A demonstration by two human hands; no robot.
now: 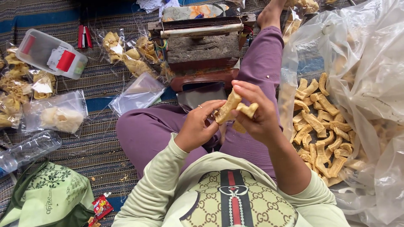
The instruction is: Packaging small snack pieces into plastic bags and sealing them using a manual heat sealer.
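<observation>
Seated on a mat, left hand (195, 128) and right hand (254, 111) pinch brittle fried snack sticks (231, 108).
Fingers clamped on them; a tight squeeze could snap a stick, dropping crumbs onto the purple trousers (143, 130) below.

Soft, even daylight fills the scene, bright with no hard shadows; only a faint shade lies under the hands. The big clear plastic bag (370, 63) right of the right grip (252, 111) glares white and washes out. Focus is sharp at centre; the wide lens bends the edges slightly
</observation>
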